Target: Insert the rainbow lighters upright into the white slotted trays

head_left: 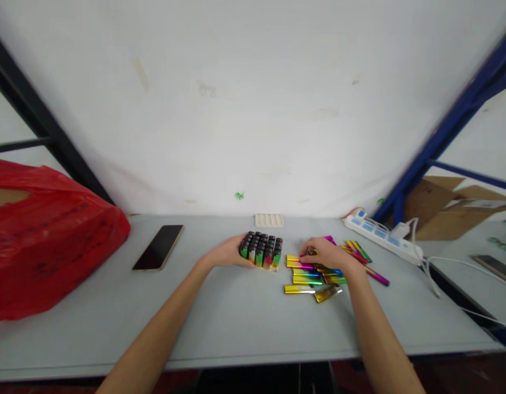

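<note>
My left hand (229, 253) wraps round the left side of a block of lighters (261, 250) standing upright in rows, with black tops and bodies in green, yellow and red. Under the block, the pale edge of a tray (274, 269) peeks out. To the right, my right hand (325, 253) is bent down over a loose pile of slim, shiny metallic pieces (305, 280) in gold, magenta, blue and green. Its thumb and fingers are pinched together at the pile's far left; what lies between them is partly hidden.
A white tray with holes (269, 220) sits against the wall. On the left lie a phone (159, 248) and a large red plastic bag (51, 241). More shiny pieces (361, 251), a power strip (384, 235) with cables and a cardboard box (435, 210) are at the right.
</note>
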Available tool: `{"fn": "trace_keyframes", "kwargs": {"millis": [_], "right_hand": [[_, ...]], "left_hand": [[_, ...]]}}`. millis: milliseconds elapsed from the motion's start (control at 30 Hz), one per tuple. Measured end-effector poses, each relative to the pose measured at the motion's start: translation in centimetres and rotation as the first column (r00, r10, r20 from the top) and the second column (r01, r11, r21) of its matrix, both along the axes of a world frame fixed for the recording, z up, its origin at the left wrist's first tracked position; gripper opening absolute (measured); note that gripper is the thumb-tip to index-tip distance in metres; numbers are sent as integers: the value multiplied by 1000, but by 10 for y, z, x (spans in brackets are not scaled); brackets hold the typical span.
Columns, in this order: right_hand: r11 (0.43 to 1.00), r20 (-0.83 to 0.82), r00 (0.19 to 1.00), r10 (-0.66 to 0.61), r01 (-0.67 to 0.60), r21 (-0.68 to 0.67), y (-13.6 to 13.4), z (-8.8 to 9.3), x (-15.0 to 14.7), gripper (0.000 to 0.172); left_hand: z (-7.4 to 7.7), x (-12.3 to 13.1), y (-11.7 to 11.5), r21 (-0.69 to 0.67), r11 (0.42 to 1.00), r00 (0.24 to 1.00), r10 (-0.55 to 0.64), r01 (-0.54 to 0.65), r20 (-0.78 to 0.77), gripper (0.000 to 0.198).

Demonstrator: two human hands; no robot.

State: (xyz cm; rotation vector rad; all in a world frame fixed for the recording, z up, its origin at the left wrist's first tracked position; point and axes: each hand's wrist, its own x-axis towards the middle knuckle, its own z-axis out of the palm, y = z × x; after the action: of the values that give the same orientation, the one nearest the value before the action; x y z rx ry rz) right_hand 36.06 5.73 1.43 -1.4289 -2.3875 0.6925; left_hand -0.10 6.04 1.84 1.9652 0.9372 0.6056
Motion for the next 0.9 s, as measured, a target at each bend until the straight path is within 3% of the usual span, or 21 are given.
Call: {"fn": "trace_keyframes", "kwargs": {"millis": [167, 433, 900], "right_hand": [[998, 14, 1000, -12, 11, 56, 4, -8, -11, 23], [986, 19, 999, -34, 30, 164, 3, -2, -32, 24], [974, -83, 986, -143, 155, 163, 9, -3, -16, 33]], "left_hand": [[-3, 0, 2, 29, 999, 1000, 21, -20, -23, 88], [-3, 0, 3, 34, 999, 1000, 11, -10, -15, 87], [-4, 0, 2, 33, 999, 1000, 10, -10, 3, 88]]}}
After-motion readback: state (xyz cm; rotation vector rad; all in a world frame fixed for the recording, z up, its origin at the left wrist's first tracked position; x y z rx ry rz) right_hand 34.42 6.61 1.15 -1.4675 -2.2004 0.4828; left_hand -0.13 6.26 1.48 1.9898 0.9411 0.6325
